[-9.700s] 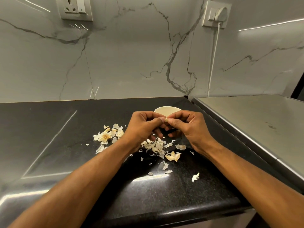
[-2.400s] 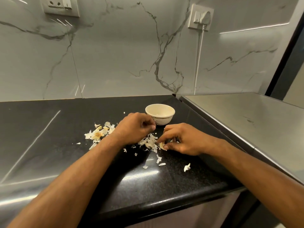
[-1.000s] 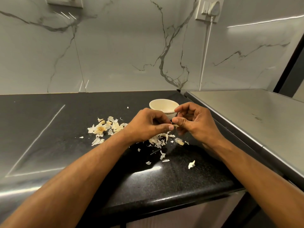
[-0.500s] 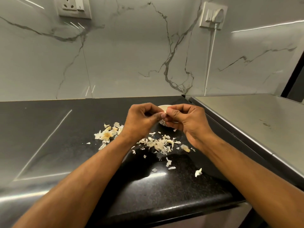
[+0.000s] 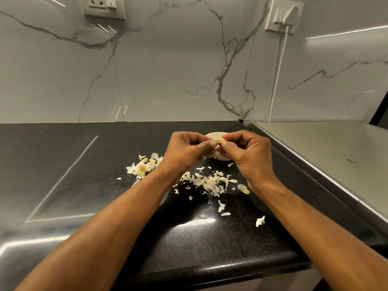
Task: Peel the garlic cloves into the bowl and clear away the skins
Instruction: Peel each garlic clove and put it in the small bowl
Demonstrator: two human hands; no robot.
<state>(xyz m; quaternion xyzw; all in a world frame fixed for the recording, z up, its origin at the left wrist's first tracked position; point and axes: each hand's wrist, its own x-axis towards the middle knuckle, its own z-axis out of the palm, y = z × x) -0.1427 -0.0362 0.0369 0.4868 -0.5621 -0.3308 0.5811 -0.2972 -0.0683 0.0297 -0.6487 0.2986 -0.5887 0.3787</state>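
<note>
My left hand (image 5: 185, 151) and my right hand (image 5: 246, 153) meet above the black counter, both pinching one pale garlic clove (image 5: 219, 140) between thumbs and fingertips. Right behind them stands the small cream bowl (image 5: 215, 135), mostly hidden by my fingers; its contents do not show. A heap of papery skins (image 5: 210, 182) lies under my wrists. Another clove (image 5: 243, 189) lies at the heap's right end. A second cluster of skins with the dry bulb base (image 5: 143, 168) sits to the left.
Loose skin flakes (image 5: 260, 221) are scattered toward the counter's front edge (image 5: 210, 269). A steel-topped surface (image 5: 325, 152) adjoins the counter on the right. The marble wall behind carries two sockets, one with a white cord (image 5: 277, 74) hanging down.
Over the last second both hands rose from near the skin heap and stay together in front of the bowl, working the clove. The skins on the counter lie as before.
</note>
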